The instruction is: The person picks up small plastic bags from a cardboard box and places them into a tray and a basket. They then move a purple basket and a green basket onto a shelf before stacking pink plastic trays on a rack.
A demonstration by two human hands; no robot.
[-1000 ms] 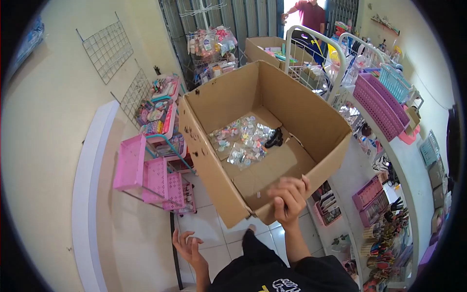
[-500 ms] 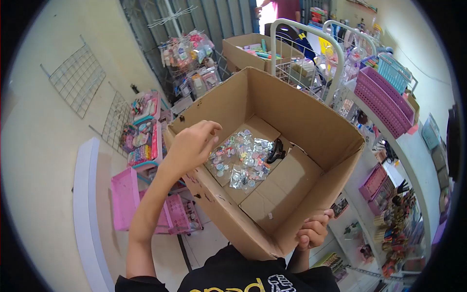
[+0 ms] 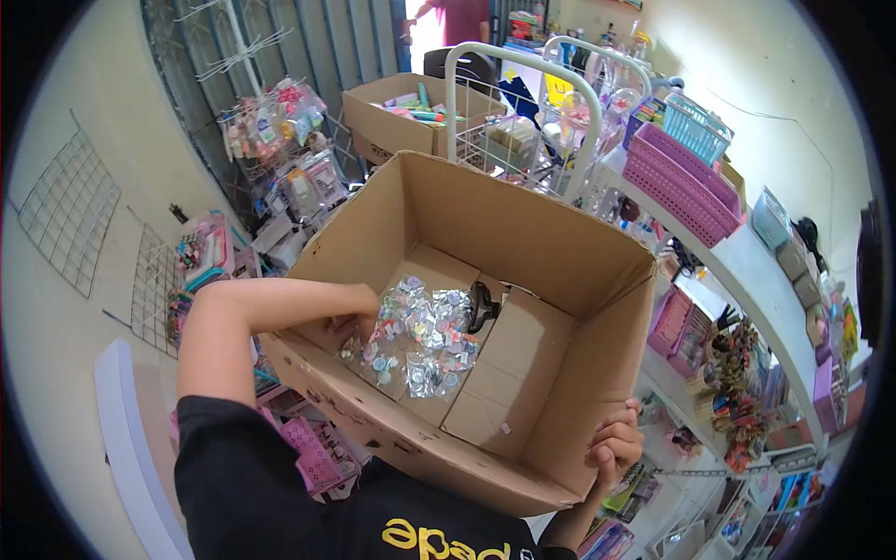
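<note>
Left hand: my left hand (image 3: 353, 327) is down inside the cardboard box (image 3: 523, 233), at the box's 9 o'clock wall. The fingers curl onto the edge of the packet pile, but I can't tell whether they're clamped on anything.
Right hand: my right hand (image 3: 614, 446) is at the box's 4 o'clock corner, on the outside, fingers curled closed round the cardboard edge and gripping it.
Box: open-topped, tilted toward me, its near rim against my black shirt (image 3: 308, 504).
Packets: a heap of small clear plastic packets (image 3: 420, 338) of little coloured bits lies on the box floor, touching my left fingers.
Black item: a small dark object (image 3: 482, 306) sits at 2 o'clock of the heap, just beside it. Too small for me to name.
Beyond the box: a white wire cart (image 3: 518, 121) stands at 12 o'clock, with a second cardboard box (image 3: 401, 117) at 11 o'clock of it.
Right side: purple baskets (image 3: 677, 177) sit on a white shelf (image 3: 756, 280) at 2 o'clock.
Left side: pink crates (image 3: 313, 453) are low at 8 o'clock, and wire grids (image 3: 61, 215) hang on the wall at 9 o'clock.
Far back: another person (image 3: 457, 14) stands in the doorway at 12 o'clock.
</note>
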